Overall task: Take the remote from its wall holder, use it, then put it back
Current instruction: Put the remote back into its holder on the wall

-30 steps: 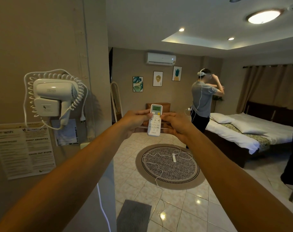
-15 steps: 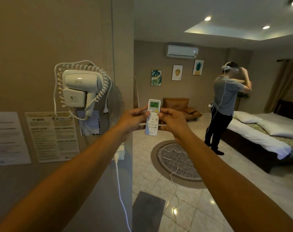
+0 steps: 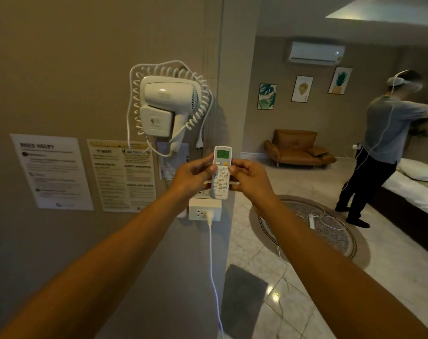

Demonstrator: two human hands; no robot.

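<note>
A white remote (image 3: 221,173) with a lit green display stands upright between both hands, at arm's length in front of the wall corner. My left hand (image 3: 192,176) grips its left edge, thumb on the buttons. My right hand (image 3: 249,178) holds its right edge, thumb near the orange button. A pale bracket-like piece (image 3: 233,183) shows just behind the remote; I cannot tell if it is the wall holder. The white air conditioner (image 3: 315,53) hangs high on the far wall.
A white hair dryer (image 3: 167,108) with a coiled cord hangs on the wall above the hands. Notices (image 3: 53,171) are stuck to the wall at left. A socket (image 3: 204,211) with a white cable sits below. A person (image 3: 384,143) stands by the bed (image 3: 418,189); a round rug (image 3: 308,228) and sofa (image 3: 297,149) lie beyond.
My view has swung left toward the wall, so the dryer and notices sit nearer the middle. Both hands keep holding the remote, now in front of the wall corner above the socket.
</note>
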